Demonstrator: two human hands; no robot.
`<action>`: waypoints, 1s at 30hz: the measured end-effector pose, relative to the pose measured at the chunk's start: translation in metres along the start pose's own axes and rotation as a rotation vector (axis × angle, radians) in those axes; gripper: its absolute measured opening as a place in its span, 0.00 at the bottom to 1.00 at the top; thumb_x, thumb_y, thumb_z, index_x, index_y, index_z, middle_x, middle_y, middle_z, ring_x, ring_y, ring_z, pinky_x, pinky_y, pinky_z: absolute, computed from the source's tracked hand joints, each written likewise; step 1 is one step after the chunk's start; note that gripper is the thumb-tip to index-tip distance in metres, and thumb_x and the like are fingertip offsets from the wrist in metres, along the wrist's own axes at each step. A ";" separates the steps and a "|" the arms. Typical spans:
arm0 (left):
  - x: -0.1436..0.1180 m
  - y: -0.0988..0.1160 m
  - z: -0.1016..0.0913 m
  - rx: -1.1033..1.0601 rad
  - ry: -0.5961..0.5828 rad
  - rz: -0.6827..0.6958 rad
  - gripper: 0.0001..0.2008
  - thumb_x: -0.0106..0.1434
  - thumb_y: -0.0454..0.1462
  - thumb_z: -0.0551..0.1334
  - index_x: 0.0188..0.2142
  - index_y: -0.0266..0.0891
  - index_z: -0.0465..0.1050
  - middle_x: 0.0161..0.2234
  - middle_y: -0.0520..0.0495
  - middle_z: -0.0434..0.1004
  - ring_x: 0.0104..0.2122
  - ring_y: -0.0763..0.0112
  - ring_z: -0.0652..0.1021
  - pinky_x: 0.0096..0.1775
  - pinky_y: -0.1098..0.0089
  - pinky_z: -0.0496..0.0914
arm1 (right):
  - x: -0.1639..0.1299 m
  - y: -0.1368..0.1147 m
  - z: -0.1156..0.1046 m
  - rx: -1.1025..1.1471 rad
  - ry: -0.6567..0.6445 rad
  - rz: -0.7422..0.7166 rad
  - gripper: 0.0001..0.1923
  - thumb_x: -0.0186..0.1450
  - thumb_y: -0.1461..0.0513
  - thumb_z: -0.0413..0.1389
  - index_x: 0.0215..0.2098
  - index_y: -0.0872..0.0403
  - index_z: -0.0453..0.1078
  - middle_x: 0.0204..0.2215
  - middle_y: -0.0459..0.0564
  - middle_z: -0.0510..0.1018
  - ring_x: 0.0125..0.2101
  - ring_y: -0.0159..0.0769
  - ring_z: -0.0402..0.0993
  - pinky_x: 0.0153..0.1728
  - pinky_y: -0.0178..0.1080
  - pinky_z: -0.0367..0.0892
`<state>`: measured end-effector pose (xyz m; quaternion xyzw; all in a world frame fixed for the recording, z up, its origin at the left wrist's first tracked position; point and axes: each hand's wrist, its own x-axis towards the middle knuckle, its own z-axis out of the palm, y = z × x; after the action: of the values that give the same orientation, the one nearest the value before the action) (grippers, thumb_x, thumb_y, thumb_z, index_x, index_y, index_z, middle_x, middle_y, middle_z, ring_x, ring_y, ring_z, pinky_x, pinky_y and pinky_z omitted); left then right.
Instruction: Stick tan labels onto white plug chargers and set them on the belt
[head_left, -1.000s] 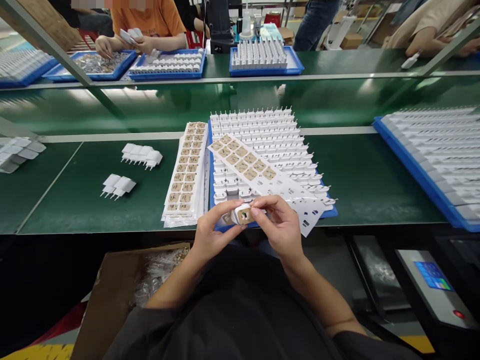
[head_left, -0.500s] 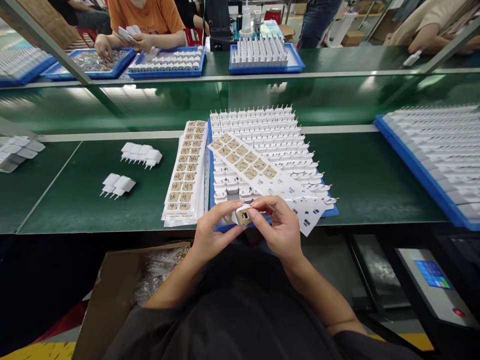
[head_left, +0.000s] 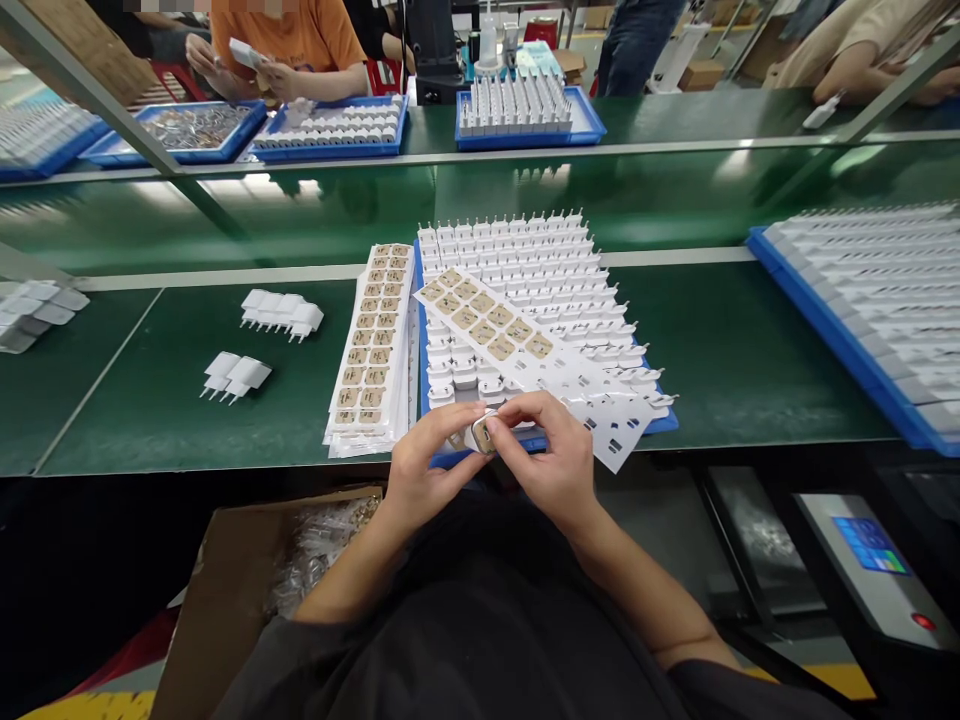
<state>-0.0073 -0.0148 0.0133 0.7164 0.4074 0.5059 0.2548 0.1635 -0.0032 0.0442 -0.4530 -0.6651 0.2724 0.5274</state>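
Observation:
Between thumb and fingers, my left hand grips a white charger plug with a tan sticker on its end face. My right hand is closed at that face, thumb and fingertips pressing on the sticker's edge. Just beyond my hands, a blue tray holds rows of white plugs, pins up. Across the tray lies a partly used sticker sheet, its lower right part peeled bare. A stack of full sticker sheets sits left of the tray.
Two small groups of plugs, one near and one farther, lie on the green bench at left. Another blue tray of plugs stands at right. Below the bench are an open carton and a screen device. Opposite, a person in orange handles parts.
My right thumb and fingers have shifted slightly left over the sticker, covering more of the plug's face. Across the bench, the person in orange has raised a hand from the parts tray.

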 end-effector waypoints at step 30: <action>0.004 -0.003 0.024 0.181 0.257 0.296 0.26 0.58 0.26 0.70 0.51 0.50 0.68 0.51 0.48 0.78 0.54 0.60 0.79 0.54 0.51 0.78 | -0.002 0.002 0.015 0.753 -0.040 0.374 0.06 0.63 0.59 0.64 0.35 0.48 0.70 0.42 0.48 0.79 0.48 0.40 0.77 0.49 0.43 0.73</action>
<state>0.0143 -0.0089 0.0046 0.7181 0.3707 0.5861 0.0582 0.1503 -0.0026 0.0373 -0.3363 -0.4356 0.5961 0.5846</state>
